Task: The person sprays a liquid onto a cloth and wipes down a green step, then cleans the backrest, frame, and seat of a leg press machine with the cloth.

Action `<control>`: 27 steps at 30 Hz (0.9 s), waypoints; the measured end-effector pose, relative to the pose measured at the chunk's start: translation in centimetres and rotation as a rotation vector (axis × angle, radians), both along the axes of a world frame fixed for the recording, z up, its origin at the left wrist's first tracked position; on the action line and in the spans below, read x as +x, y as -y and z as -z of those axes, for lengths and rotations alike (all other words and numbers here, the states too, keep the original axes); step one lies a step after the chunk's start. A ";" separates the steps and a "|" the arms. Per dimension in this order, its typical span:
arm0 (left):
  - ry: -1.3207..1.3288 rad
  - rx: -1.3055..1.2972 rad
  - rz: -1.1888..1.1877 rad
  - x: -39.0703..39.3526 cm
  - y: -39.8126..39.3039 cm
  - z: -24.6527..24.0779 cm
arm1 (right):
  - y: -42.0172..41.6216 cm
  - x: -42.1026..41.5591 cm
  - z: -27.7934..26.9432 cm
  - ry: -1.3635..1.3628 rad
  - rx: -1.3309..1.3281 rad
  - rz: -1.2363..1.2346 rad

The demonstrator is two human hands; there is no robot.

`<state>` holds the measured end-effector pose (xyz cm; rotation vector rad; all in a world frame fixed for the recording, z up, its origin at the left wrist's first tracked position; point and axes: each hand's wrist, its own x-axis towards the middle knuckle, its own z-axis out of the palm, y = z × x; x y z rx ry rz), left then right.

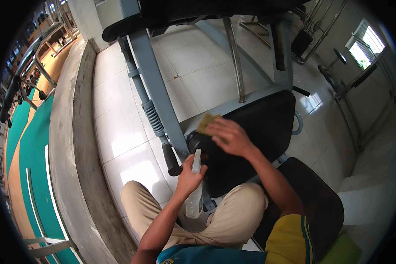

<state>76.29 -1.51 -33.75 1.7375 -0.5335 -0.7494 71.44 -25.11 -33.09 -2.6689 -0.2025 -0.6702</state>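
Note:
My left hand (188, 176) grips the neck of a clear plastic spray bottle (194, 203) with a white trigger head (197, 161). Under the fingers of my right hand (232, 137) is a yellowish sponge or cloth (207, 124), slightly blurred. It lies at the upper left corner of a black padded cushion (260, 122), beside the grey metal frame (193, 123) of a gym machine. Close to my left hand, a black rubber handle grip (171, 160) ends a grey lever that carries a coil-like sleeve (153, 118).
Another black pad (308, 198) lies at my right, and a long black pad (184, 10) crosses the top. A chrome post (234, 59) rises from the frame. Left of the tiled floor (118, 109) runs a concrete ledge (66, 148). More gym equipment (341, 89) stands at the right.

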 end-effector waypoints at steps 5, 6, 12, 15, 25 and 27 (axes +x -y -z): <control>0.076 -0.118 0.038 -2.0 2.2 -5.3 | 11.0 -3.0 3.5 0.209 -0.131 0.626; 0.160 -0.219 0.059 -2.1 3.0 -7.4 | 10.8 -2.6 4.4 0.251 -0.118 0.636; 0.123 -0.237 0.155 4.8 12.2 -16.5 | 11.0 -3.2 4.8 0.303 -0.075 0.608; 0.357 -0.244 0.204 9.5 16.7 -17.5 | 10.8 -2.7 5.0 0.323 -0.082 0.620; 1.096 -0.249 0.170 14.9 23.9 -10.2 | 10.6 -2.8 4.7 0.348 -0.041 0.610; 1.111 -0.058 0.204 14.8 24.2 -9.0 | 10.4 -2.8 4.6 0.357 -0.033 0.616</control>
